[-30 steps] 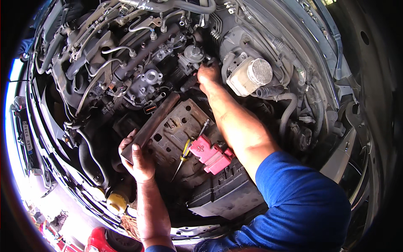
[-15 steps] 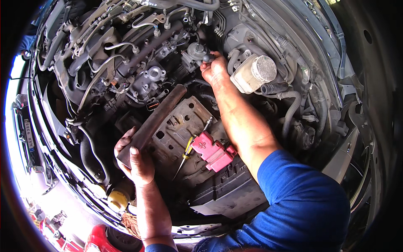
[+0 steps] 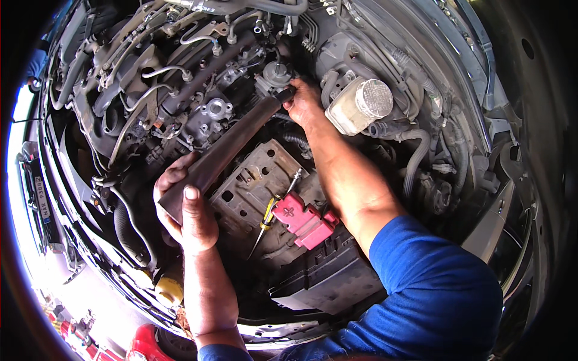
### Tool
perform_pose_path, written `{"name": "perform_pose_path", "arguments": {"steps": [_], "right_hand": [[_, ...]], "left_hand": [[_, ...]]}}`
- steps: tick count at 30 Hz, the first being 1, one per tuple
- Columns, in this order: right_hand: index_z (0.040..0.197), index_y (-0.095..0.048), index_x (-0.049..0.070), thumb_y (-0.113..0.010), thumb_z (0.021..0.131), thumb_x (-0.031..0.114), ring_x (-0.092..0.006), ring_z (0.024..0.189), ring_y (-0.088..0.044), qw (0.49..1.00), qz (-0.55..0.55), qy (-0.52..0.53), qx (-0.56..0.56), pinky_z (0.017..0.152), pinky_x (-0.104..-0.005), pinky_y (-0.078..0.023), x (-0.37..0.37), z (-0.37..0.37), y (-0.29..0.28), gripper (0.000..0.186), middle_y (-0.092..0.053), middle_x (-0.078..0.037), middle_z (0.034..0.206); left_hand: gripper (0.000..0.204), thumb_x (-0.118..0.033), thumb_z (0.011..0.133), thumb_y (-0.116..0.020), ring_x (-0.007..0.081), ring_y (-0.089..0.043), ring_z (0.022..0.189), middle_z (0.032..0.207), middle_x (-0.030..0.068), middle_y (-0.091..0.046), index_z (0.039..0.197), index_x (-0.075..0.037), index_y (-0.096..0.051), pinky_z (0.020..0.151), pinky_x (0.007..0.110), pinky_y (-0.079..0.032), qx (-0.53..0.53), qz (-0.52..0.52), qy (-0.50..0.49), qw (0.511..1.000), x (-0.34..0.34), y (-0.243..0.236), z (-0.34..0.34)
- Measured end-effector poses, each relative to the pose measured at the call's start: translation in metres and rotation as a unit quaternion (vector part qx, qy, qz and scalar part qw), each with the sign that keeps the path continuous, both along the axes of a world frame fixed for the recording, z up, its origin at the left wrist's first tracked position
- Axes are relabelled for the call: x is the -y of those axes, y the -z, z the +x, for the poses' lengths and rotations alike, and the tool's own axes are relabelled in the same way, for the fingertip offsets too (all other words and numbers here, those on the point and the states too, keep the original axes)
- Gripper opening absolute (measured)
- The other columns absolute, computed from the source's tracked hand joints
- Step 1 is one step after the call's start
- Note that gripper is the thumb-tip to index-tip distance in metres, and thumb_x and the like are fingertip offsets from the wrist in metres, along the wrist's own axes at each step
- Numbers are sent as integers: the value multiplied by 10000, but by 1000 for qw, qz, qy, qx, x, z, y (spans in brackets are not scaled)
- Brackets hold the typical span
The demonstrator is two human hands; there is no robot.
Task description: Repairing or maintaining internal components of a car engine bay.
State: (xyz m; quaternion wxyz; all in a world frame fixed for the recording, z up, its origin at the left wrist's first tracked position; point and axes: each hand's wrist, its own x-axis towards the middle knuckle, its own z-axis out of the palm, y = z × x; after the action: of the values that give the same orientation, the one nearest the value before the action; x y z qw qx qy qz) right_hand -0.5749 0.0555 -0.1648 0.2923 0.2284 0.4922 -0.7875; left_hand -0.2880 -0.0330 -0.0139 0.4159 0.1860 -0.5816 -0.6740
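A long dark brown pipe (image 3: 232, 144) slants across the engine bay, wider at its near end. My left hand (image 3: 188, 207) grips that near end, thumb along its upper side. The pipe's far end meets a small black rounded piece (image 3: 285, 95), held in the fingers of my right hand (image 3: 302, 101). Whether the two are joined or only touching I cannot tell. Just beyond the fingers is a round metal valve-like part (image 3: 277, 73) on the engine. My right palm and some fingertips are hidden.
Below the pipe lies a rusty metal battery tray (image 3: 247, 174). A yellow-handled screwdriver (image 3: 268, 215) and a red plastic cover (image 3: 303, 220) rest by it. A whitish fluid reservoir (image 3: 355, 108) stands right of my right wrist. Ribbed hoses (image 3: 415, 156) and metal fuel lines (image 3: 165, 70) surround the work.
My left hand has pushed the pipe forward and slightly up, so its far end now meets the black piece. My right hand has turned that piece toward the pipe.
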Motion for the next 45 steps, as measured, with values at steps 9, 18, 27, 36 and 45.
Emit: {"name": "perform_pose_path", "arguments": {"steps": [9,18,27,36,45], "right_hand": [[936,-586,116,-576,915,212,-157,574,-568,998,-64,-3,26,387,-290,-377,-5,-2,22,99,-617,-44,788],[823,-525,169,-569,926,288,-103,410,-431,972,-220,-85,-11,343,-269,-289,-2,-24,35,163,-488,21,584],[1118,-549,119,-677,882,109,-145,486,-474,939,102,-25,-327,371,-273,-322,0,14,23,269,-576,-45,825],[808,-527,215,-510,974,457,-64,395,-350,984,-167,-60,-15,373,-200,-272,-5,-19,15,294,-469,84,573],[1282,-472,112,-670,845,71,-144,572,-519,969,107,-75,-211,454,-286,-405,-7,10,16,481,-607,-57,919]], "left_hand": [[262,-101,897,-638,291,-593,1124,1156,178,-627,1120,4,-550,995,447,-452,-50,-103,75,991,3,8,-92],[244,-134,799,-610,508,-595,903,890,318,-625,953,48,-558,807,477,-500,95,-261,111,954,-21,-86,-235],[497,-293,922,-680,279,-585,1139,1205,164,-608,1266,26,-513,1033,463,-434,89,-210,15,973,-5,72,-14],[249,-139,806,-630,494,-613,939,908,314,-639,960,45,-563,831,476,-513,97,-261,78,957,-21,-95,-245],[383,-184,932,-641,269,-586,1154,1232,188,-613,1245,10,-538,1039,436,-429,90,-48,-14,995,-18,51,-25]]}}
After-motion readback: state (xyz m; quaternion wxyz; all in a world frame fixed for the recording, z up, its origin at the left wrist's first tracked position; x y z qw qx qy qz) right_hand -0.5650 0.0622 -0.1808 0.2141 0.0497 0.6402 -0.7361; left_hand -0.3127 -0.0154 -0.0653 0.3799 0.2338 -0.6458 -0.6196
